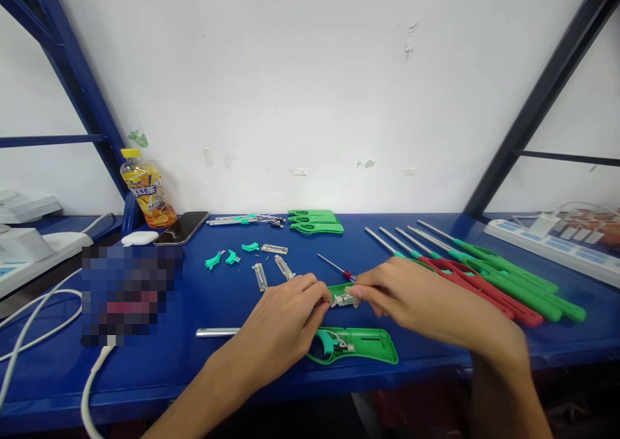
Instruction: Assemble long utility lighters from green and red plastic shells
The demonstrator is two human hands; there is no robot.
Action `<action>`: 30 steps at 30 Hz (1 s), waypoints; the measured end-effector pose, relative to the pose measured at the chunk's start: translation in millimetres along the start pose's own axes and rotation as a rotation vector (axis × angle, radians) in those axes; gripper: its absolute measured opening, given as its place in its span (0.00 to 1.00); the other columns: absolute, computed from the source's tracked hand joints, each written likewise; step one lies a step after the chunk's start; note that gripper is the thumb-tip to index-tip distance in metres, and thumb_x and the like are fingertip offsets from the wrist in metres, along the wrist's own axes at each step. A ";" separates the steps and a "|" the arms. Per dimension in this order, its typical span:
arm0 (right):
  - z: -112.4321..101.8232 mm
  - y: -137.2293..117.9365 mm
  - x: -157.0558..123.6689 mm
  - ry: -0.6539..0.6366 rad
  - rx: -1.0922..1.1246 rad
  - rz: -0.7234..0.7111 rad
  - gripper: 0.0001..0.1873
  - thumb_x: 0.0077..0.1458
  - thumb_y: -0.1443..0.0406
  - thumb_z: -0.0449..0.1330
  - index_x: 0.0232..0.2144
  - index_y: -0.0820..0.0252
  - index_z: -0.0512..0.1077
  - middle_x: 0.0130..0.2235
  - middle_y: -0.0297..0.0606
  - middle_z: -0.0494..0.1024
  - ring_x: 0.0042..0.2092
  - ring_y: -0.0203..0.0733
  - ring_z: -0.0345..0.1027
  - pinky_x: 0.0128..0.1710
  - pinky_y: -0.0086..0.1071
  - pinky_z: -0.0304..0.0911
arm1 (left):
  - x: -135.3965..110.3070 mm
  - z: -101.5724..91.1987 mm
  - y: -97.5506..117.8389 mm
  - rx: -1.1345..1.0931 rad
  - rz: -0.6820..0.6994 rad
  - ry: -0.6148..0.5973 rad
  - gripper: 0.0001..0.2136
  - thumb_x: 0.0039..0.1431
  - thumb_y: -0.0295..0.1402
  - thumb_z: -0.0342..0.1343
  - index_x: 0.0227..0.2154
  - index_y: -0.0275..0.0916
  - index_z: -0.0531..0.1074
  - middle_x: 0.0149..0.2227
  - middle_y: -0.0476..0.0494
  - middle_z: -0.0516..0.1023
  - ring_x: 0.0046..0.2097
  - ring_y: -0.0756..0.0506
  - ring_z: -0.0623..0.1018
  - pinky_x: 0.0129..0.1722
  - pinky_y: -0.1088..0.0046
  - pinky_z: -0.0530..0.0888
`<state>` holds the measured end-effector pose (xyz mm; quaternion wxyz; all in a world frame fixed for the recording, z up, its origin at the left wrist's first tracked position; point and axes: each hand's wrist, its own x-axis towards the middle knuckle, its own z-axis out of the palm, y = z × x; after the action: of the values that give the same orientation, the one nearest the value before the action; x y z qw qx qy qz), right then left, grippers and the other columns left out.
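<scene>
While left hand [285, 316] and right hand [411, 303] pinch one green part [343, 295], open green shell [368, 347] below

Both hands meet over the blue table [203, 310] — the left hand [285, 319] and right hand [411, 297] pinch a small clear-and-green part [343, 296] between fingertips, just beyond an open green lighter shell [361, 347] — finished lighters [489, 277] lie right.

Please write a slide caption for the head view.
Left hand and right hand pinch a small part near an open green lighter shell.
</scene>
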<state>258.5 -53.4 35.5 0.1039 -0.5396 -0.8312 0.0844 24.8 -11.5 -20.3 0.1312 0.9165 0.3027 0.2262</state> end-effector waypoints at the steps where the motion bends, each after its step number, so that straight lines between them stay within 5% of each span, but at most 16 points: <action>1: 0.4 -0.1 0.4 0.003 -0.008 -0.005 0.22 0.75 0.59 0.51 0.30 0.55 0.78 0.29 0.33 0.80 0.30 0.41 0.69 0.32 0.36 0.52 | 0.2 0.2 -0.3 0.010 0.003 -0.002 0.08 0.75 0.28 0.50 0.42 0.41 0.73 0.41 0.49 0.76 0.40 0.46 0.76 0.38 0.69 0.68; 30: 10.7 5.3 2.8 0.027 -0.171 -0.083 0.20 0.74 0.60 0.53 0.32 0.56 0.80 0.32 0.35 0.81 0.32 0.43 0.71 0.34 0.37 0.55 | 1.7 2.3 -2.3 0.187 0.026 -0.049 0.09 0.77 0.29 0.48 0.43 0.40 0.74 0.41 0.47 0.77 0.41 0.43 0.77 0.34 0.68 0.66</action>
<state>259.2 -49.0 24.1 0.0721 -0.5128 -0.8554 0.0013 25.9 -8.8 -22.6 0.0493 0.9338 0.3074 0.1761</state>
